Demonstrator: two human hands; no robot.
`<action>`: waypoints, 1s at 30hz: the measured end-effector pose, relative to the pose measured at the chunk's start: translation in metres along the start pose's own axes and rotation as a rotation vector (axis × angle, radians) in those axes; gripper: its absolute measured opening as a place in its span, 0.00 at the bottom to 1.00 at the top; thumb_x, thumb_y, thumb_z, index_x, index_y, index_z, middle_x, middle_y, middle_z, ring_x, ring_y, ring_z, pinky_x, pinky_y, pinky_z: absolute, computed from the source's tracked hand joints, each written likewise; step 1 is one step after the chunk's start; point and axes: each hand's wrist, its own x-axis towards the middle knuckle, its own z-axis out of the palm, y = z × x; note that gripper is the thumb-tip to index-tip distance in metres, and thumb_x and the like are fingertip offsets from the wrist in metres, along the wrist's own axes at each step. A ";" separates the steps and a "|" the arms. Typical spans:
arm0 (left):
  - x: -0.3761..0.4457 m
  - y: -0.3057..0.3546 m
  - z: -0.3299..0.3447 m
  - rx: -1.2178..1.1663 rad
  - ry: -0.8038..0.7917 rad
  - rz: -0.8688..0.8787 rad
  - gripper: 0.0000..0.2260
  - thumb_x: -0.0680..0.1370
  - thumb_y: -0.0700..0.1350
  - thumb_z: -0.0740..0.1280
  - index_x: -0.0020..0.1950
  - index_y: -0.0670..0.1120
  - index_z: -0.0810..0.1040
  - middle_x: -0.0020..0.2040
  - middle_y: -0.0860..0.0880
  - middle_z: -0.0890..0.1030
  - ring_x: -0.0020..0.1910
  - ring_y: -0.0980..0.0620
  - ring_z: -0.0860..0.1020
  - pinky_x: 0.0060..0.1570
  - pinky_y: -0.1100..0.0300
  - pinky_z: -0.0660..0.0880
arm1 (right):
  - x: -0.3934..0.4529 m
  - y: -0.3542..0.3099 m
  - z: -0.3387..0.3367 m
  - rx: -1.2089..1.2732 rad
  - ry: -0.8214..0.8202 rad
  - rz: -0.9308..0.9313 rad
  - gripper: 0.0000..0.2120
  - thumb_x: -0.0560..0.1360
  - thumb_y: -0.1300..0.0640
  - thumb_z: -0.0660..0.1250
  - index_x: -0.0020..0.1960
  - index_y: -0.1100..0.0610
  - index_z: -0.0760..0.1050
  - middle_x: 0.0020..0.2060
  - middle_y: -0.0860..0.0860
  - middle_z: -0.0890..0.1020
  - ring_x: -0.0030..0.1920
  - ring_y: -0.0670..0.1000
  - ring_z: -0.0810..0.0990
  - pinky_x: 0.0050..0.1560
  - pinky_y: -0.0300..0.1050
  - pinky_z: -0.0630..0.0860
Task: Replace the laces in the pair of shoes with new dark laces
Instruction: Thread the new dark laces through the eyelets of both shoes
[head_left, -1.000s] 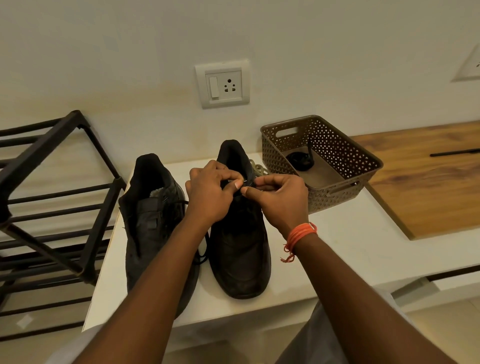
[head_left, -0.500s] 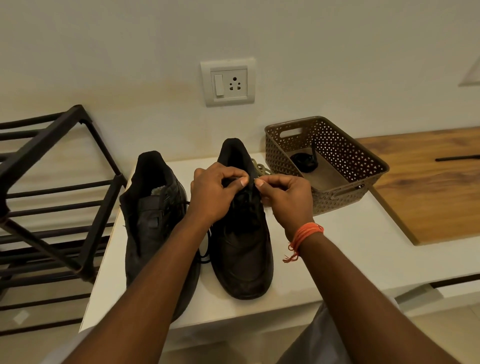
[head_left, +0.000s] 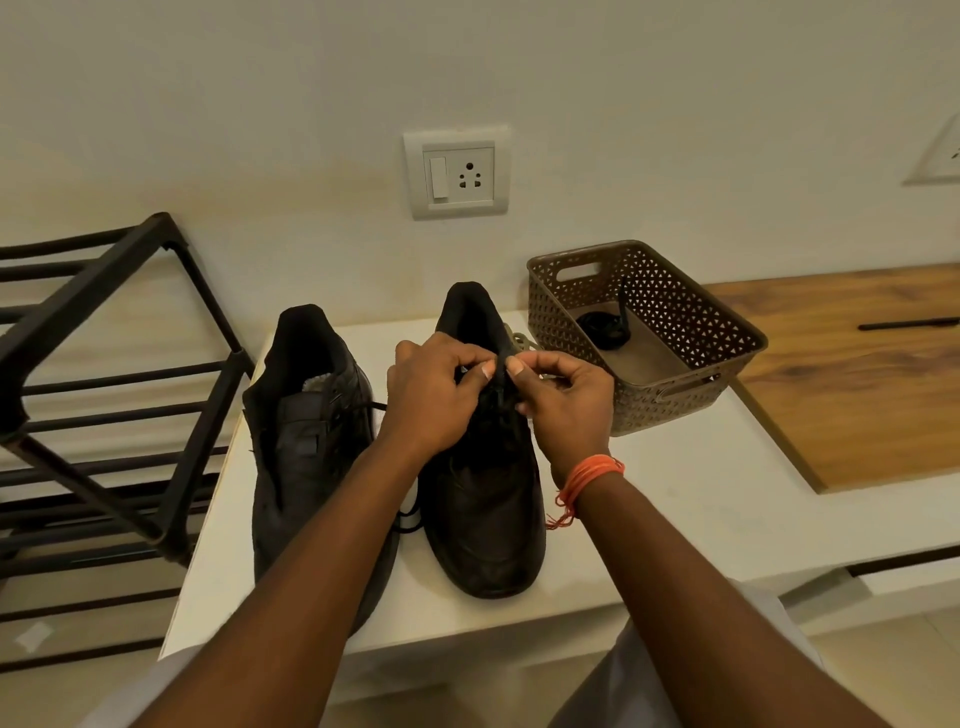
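Observation:
Two black shoes stand side by side on a white table (head_left: 675, 499), toes toward me. Over the right shoe (head_left: 483, 519), my left hand (head_left: 431, 400) and my right hand (head_left: 566, 405) meet at the upper eyelets, fingertips pinched on a dark lace (head_left: 500, 382) that is barely visible. The left shoe (head_left: 306, 441) has a dark lace threaded, with loose ends lying between the shoes (head_left: 408, 519). A pale old lace (head_left: 522, 340) lies behind the right shoe. Another coiled dark lace (head_left: 605, 325) rests in the brown basket (head_left: 727, 332).
A black metal shoe rack (head_left: 104, 395) stands left of the table. A wooden surface (head_left: 857, 379) with a dark pen adjoins on the right. A wall socket (head_left: 457, 174) is mounted above the shoes.
Both hands stay at the right shoe's top eyelets; the fingertips have shifted slightly and closed in on the lace. The camera has tilted a little.

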 end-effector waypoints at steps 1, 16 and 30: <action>-0.002 0.003 0.000 0.005 -0.015 -0.026 0.10 0.81 0.49 0.62 0.58 0.55 0.81 0.58 0.53 0.77 0.60 0.48 0.66 0.59 0.52 0.63 | 0.000 0.000 0.000 -0.014 0.011 -0.012 0.02 0.73 0.61 0.73 0.43 0.55 0.82 0.38 0.52 0.84 0.38 0.47 0.83 0.37 0.40 0.80; -0.014 0.006 -0.001 0.248 -0.012 -0.019 0.21 0.75 0.63 0.64 0.65 0.55 0.72 0.66 0.55 0.72 0.63 0.50 0.66 0.62 0.52 0.66 | 0.006 -0.002 0.002 0.066 0.093 -0.023 0.02 0.79 0.64 0.63 0.48 0.60 0.74 0.46 0.54 0.82 0.47 0.51 0.82 0.49 0.44 0.80; -0.025 0.004 -0.006 0.335 0.083 0.028 0.25 0.74 0.64 0.63 0.66 0.53 0.71 0.63 0.56 0.74 0.57 0.50 0.75 0.50 0.54 0.75 | -0.018 -0.037 -0.072 -1.371 -0.950 0.061 0.06 0.80 0.62 0.57 0.52 0.59 0.72 0.45 0.52 0.78 0.46 0.53 0.75 0.44 0.42 0.71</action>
